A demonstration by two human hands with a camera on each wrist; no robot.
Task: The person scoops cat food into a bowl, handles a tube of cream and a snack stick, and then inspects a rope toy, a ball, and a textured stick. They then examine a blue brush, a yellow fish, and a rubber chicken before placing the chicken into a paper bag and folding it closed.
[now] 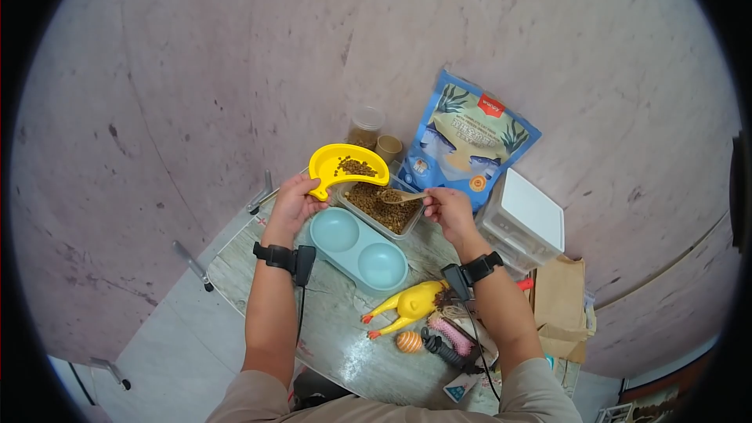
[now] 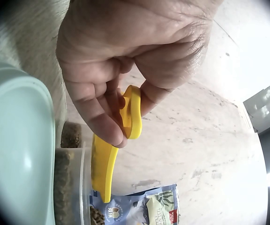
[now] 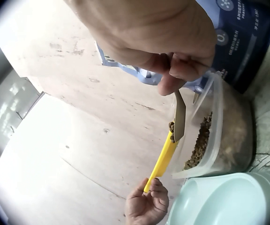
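Observation:
My left hand [image 1: 294, 202] pinches the stubby handle of a yellow curved dish [image 1: 323, 163], which carries a small heap of brown kibble [image 1: 356, 168]. Between the thumb and fingers of my right hand [image 1: 449, 211] is the handle of a wooden spoon [image 1: 409, 197] with some kibble in its bowl. In the right wrist view the spoon's tip overlaps the dish's edge. Both are above a clear plastic container [image 3: 236, 126] of kibble. Right in front of the container sits a pale blue double bowl [image 1: 351, 260], nothing visible in its two hollows.
Behind stand a blue pet food bag [image 1: 470, 137], a clear jar [image 1: 366, 127] and a small brown cup [image 1: 388, 147]. A white drawer box [image 1: 529, 215] and brown paper bag [image 1: 559, 298] are at right. Nearer lie a yellow rubber chicken [image 1: 419, 303], striped ball [image 1: 408, 341] and pink toy [image 1: 452, 336].

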